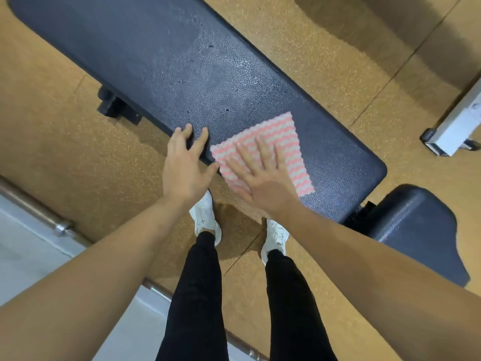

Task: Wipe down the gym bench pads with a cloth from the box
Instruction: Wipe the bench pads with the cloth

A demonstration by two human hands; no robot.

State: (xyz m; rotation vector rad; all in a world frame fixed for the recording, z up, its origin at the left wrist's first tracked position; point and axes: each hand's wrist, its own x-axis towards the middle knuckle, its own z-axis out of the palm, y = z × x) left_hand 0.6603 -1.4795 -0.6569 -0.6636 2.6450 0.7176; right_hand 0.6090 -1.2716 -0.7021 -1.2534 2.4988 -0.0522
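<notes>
Brace open left hand (pixel 186 162) on near edge of bench pad (pixel 182 74); press flat, spread right hand (pixel 260 175), at 3 o'clock of it, onto thin, limp cloth (pixel 282 132) lying at pad's 4 o'clock end; expect bunching, so drive from palm.

Speckled tan floor (pixel 65 162), steel barbell (pixel 61 227), white shoes (pixel 205 217), white metal frame (pixel 458 126)
</notes>
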